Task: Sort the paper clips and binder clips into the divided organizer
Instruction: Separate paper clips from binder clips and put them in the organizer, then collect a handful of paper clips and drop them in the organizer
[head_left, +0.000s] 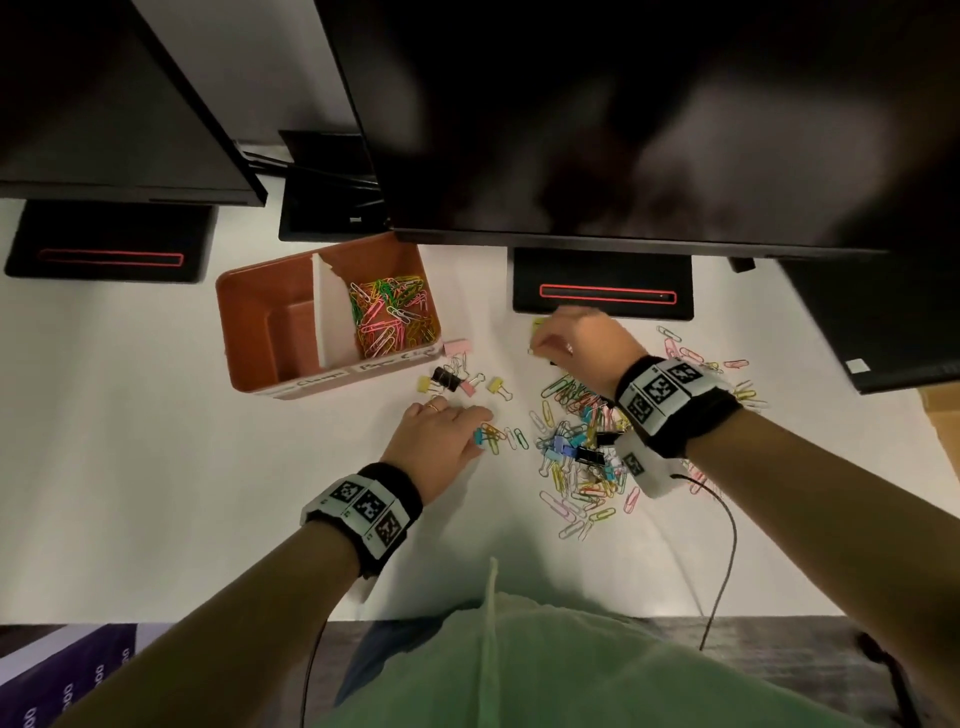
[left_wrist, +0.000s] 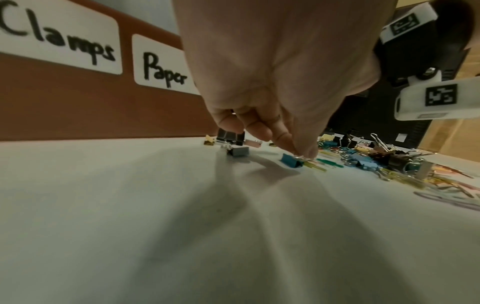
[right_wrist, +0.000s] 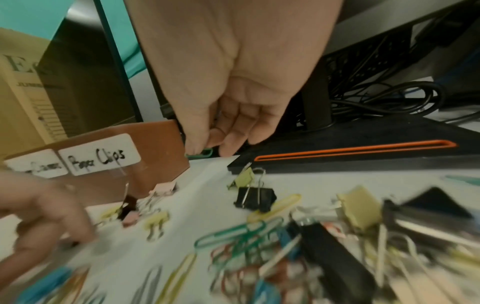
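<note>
Left hand (left_wrist: 272, 86) pinches the wire handle of a teal binder clip (left_wrist: 292, 160) lying flat on the counter (head_left: 156, 467), near the organizer (head_left: 249, 332). Right hand (right_wrist: 228, 82) grips a green paper clip (right_wrist: 201, 153), long axis level, beside the monitor base (right_wrist: 363, 156).

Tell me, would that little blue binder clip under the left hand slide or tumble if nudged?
The blue binder clip lies on a flat side on the smooth white desk, so it would probably slide, not roll. It looks small and light; the left hand pinches its wire handle, likely lifting it easily.
</note>
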